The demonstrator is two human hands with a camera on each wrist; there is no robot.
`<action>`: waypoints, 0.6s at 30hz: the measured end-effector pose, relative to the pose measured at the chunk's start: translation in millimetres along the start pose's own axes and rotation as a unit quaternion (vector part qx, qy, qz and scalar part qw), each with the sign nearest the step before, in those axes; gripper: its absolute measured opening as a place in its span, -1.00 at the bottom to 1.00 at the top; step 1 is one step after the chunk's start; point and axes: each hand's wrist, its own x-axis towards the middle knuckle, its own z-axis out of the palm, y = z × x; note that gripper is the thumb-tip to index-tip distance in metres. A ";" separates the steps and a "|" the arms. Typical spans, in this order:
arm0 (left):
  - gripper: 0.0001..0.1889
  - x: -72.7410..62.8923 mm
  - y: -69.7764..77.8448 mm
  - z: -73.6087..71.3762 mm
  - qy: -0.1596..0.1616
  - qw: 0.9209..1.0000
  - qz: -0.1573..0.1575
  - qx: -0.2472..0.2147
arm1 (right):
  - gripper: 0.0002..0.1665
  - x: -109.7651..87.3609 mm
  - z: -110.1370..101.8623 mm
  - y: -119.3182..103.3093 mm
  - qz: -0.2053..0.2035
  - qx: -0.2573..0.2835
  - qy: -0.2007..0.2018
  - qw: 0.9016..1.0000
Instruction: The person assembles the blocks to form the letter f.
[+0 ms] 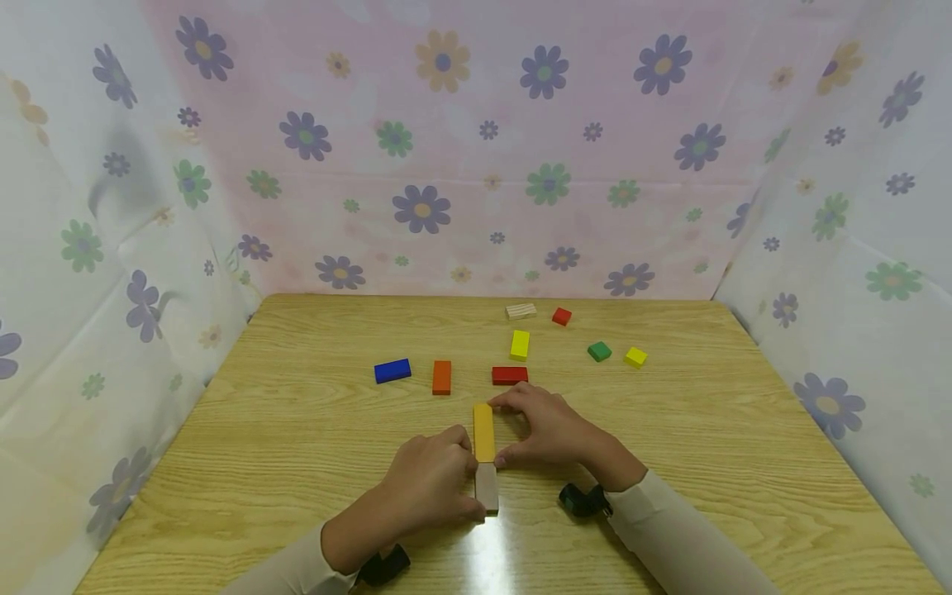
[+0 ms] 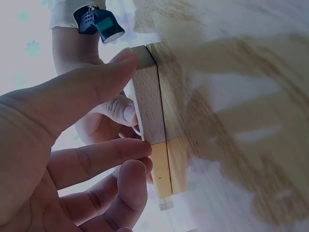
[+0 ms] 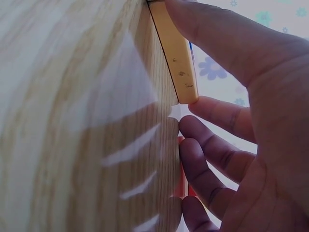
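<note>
Two wooden blocks lie end to end on the table, a yellow-orange block (image 1: 483, 434) farther away and a plain wood block (image 1: 487, 487) nearer. My left hand (image 1: 427, 479) pinches the plain block lengthwise, thumb at its near end and index fingertip by the joint. From the other side, my right hand (image 1: 550, 430) holds the yellow-orange block between thumb and index finger, the index fingertip at its far end. In the left wrist view the plain block (image 2: 148, 106) meets the yellow-orange one (image 2: 161, 166) in a line. The right hand's other fingers are bent close over the tabletop.
Beyond the hands lie a red block (image 1: 510, 376), an orange block (image 1: 442, 378), a blue block (image 1: 392, 371) and a yellow block (image 1: 520, 345). Farther back are a striped wood block (image 1: 521, 311) and small red (image 1: 562, 316), green (image 1: 599, 351) and yellow pieces (image 1: 635, 357). Flowered cloth surrounds the table.
</note>
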 end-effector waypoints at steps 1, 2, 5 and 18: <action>-0.52 0.1 -0.1 0.2 -0.001 1.000 -0.001 -0.001 | -0.02 -0.1 -0.1 0.0 0.000 0.000 -0.001 1.000; -0.52 0.1 0.0 0.1 -0.002 1.000 0.000 -0.002 | -0.02 -0.3 -0.3 0.0 0.000 0.001 -0.002 1.000; -0.53 0.3 0.0 0.6 -0.001 1.000 0.000 -0.002 | -0.03 -0.7 -0.7 -0.3 0.001 0.004 -0.003 1.000; -0.55 -0.3 -0.2 1.5 0.007 1.000 0.001 -0.007 | -0.05 -0.1 0.8 -0.8 0.007 0.016 0.007 1.000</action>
